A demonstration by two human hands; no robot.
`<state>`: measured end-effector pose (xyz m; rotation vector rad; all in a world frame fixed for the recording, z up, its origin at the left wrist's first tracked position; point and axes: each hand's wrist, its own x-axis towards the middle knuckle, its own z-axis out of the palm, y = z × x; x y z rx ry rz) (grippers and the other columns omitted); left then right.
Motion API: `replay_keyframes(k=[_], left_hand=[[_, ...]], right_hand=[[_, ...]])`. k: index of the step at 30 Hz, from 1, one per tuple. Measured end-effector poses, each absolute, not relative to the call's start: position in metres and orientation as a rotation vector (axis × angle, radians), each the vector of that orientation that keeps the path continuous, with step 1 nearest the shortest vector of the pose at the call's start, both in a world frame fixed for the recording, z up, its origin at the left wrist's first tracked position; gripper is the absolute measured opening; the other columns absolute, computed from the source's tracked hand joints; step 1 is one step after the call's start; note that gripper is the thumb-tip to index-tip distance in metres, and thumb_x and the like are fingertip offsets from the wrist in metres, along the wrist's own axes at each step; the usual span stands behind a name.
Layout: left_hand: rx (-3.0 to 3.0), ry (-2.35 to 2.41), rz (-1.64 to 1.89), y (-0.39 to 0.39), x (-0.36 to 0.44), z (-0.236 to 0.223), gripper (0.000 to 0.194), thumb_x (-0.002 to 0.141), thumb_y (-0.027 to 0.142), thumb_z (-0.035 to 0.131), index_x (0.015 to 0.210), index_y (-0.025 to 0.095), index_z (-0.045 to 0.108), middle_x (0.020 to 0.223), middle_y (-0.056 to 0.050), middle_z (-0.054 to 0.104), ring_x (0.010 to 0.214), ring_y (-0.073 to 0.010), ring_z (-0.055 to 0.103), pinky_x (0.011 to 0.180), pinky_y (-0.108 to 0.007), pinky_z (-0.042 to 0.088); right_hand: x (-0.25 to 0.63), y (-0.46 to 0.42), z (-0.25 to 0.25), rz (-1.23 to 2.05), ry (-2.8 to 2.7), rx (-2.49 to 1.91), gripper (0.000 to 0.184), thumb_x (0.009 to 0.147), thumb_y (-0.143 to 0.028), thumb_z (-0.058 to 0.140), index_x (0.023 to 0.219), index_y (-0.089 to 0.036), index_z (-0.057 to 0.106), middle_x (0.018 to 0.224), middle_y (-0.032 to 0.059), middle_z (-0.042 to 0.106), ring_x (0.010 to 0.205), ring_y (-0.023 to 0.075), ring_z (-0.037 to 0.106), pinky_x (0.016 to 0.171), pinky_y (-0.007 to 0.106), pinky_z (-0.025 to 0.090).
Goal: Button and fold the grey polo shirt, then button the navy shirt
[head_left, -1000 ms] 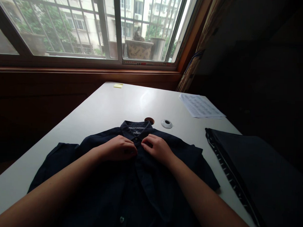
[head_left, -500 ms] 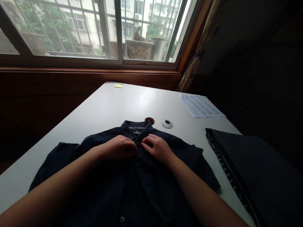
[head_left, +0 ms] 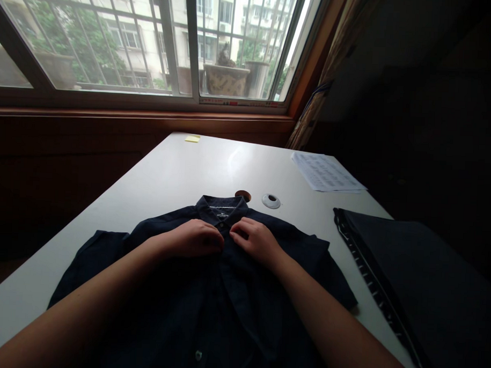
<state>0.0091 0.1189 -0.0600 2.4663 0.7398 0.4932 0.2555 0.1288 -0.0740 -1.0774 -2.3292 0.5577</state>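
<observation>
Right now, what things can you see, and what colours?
Window: one, grey, back
Bars: many, grey, outside
Pots: several, brownish, outside
Trees: uncountable, green, outside
Buildings: uncountable, pale, outside
Wood panelling: one stretch, brown, under window
Curtain: one, tan patterned, right of window
Table: one, white, middle
Sticky note: one, yellow, table's far edge
Printed papers: one stack, white, far right
Shirt: one, dark navy, front of table
Hole: one, brown inside, behind shirt
Ring cap: one, light grey, right of hole
Dark cloth: one, blackish, table's right side
Arms: two, bare, lower left and right
Left hand: one, bare, on shirt's left front
Right hand: one, bare, on shirt's right front
</observation>
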Motion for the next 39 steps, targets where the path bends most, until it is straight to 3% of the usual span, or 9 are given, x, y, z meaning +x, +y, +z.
replay_keyframes(k=[22, 39], left_hand=[[2.392, 0.746, 0.504, 0.1169, 0.0093, -0.0555, 0.014, 0.087, 0.022, 0.068, 0.100, 0.017, 0.070, 0.081, -0.002, 0.066, 0.068, -0.0112, 0.059, 0.062, -0.019, 0.044], [2.423, 0.688, 0.542, 0.1174, 0.0085, -0.0563, 0.014, 0.090, 0.022, 0.066, 0.102, 0.018, 0.071, 0.090, -0.004, 0.072, 0.074, -0.0122, 0.066, 0.068, -0.019, 0.049]], right_hand=[[0.2557, 0.1285, -0.0745, 0.545, -2.330, -1.083, 0.005, 0.090, -0.023, 0.066, 0.090, -0.022, 0.071, 0.085, 0.0010, 0.064, 0.073, 0.0145, 0.060, 0.071, 0.027, 0.048], [0.2558, 0.1282, -0.0734, 0.550, -2.327, -1.070, 0.006, 0.091, -0.023, 0.066, 0.091, -0.022, 0.072, 0.085, 0.0015, 0.065, 0.073, 0.0147, 0.060, 0.071, 0.027, 0.048]])
